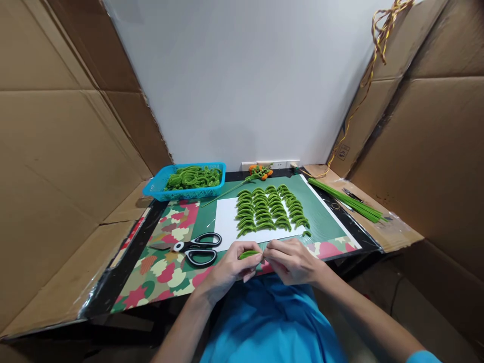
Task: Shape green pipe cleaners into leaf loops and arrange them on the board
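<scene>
At the table's front edge, my left hand (pixel 236 262) is closed on a green chenille leaf (pixel 248 254), whose curved fuzzy side shows between thumb and fingers. My right hand (pixel 290 259) meets it at the leaf's right end, fingers pinched together; what is in that pinch is too small to make out. Just beyond both hands, several columns of similar curved green chenille leaves (pixel 265 209) lie on a white sheet (pixel 225 217). One small loose green piece (pixel 306 233) sits at the sheet's near right corner.
Black-handled scissors (pixel 198 248) lie left of my hands. A blue basket (pixel 181 194) of green chenille pieces stands back left. An orange-flowered stem (pixel 260 172) rests behind the leaves, and a bundle of green stems (pixel 348 200) lies at right. Cardboard walls (pixel 60 151) flank the table.
</scene>
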